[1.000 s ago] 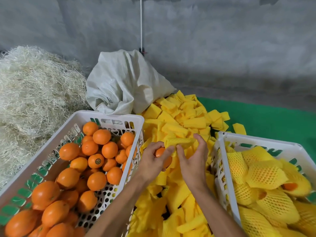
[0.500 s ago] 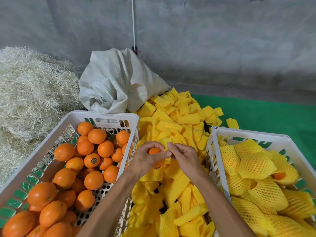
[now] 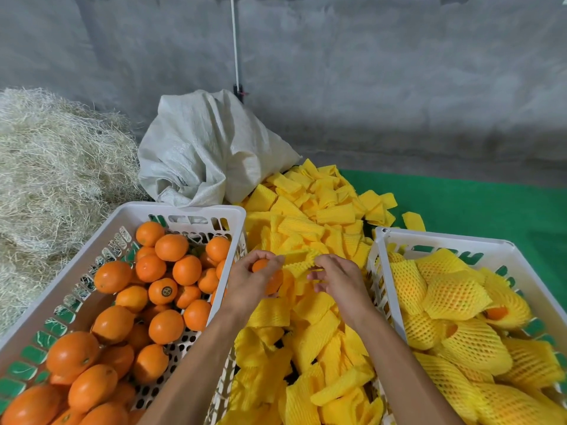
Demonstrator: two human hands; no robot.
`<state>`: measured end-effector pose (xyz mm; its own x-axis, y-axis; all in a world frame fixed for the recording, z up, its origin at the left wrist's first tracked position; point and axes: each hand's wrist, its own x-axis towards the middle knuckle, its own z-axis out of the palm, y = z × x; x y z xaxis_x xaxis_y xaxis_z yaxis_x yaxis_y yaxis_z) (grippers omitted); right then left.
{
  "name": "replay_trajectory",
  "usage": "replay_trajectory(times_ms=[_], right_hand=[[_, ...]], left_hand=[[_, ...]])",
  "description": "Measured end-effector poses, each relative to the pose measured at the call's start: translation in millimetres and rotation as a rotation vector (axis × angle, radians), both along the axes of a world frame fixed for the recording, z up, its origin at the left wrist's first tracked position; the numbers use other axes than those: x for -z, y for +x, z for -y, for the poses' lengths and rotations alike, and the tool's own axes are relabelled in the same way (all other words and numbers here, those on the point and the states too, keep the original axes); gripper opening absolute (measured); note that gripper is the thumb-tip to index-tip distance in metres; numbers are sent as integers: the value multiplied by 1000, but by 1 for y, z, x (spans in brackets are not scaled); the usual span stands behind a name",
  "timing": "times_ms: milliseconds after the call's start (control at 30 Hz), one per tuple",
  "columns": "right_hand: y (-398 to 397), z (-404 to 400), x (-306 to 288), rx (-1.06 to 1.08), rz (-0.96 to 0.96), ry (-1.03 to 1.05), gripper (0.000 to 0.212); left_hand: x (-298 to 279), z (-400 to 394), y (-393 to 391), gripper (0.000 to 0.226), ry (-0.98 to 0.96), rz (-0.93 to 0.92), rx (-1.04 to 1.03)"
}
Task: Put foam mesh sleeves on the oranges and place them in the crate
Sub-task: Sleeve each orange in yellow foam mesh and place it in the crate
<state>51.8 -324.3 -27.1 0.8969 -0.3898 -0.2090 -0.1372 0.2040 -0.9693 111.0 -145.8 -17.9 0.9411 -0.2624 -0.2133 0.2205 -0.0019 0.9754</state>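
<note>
Two hands meet over the pile of sleeves: the left hand grips an orange, and the right hand pinches a yellow mesh sleeve just beside it (at its 3 o'clock). Bare oranges fill the left crate at 9 o'clock; sleeved ones fill the right crate at 3.

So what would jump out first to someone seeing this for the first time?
Probably the big heap of yellow foam sleeves in the middle, between the left crate of bare oranges and the right crate of sleeved ones. Over the heap, the left hand grips an orange while the right hand pinches a sleeve.
</note>
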Motion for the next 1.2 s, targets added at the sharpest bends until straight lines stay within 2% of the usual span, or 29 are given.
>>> replay_trajectory(times_ms=[67, 133, 200, 300, 333, 467, 567, 633, 700, 800, 867, 933, 1033, 1200], right_hand=[[2, -4, 0, -9, -31, 13, 13], [2, -12, 0, -30, -19, 16, 11], [1, -18, 3, -47, 5, -107, 8], [-1, -17, 12, -56, -39, -653, 11], [-1, -17, 14, -32, -34, -759, 13], [2, -17, 12, 102, -58, -985, 16], [2, -8, 13, 116, -84, -1017, 14], [1, -3, 13, 84, -114, -1037, 17], [1, -3, 13, 60, -130, -1050, 24], [2, -8, 11, 58, -71, -1076, 19], [1, -11, 10, 28, -24, -1057, 25], [-2, -13, 9, -2, 51, -950, 33], [-6, -14, 6, -16, 130, -765, 26], [-5, -11, 6, -91, 44, -674, 16]], left_hand=[[6, 1, 0, 17, 177, 147, -55], [11, 1, 0, 24, 359, 207, -63], [9, 2, -1, 38, 435, 73, -48], [1, 3, 0, 55, 237, -345, 3], [0, 1, 2, 58, 153, -433, 74], [-3, -4, -1, 38, -228, -550, 415], [-3, 0, -8, 47, -255, -464, 413], [-5, 2, -9, 63, -227, -334, 389], [-9, 3, -9, 62, -200, -190, 356], [-10, 2, -10, 70, -130, -48, 297], [-11, 4, -12, 76, -86, 11, 301], [-12, 5, -15, 74, -74, 13, 318], [-11, 5, -15, 69, -185, -88, 387], [-9, 3, -13, 60, -202, -163, 346]])
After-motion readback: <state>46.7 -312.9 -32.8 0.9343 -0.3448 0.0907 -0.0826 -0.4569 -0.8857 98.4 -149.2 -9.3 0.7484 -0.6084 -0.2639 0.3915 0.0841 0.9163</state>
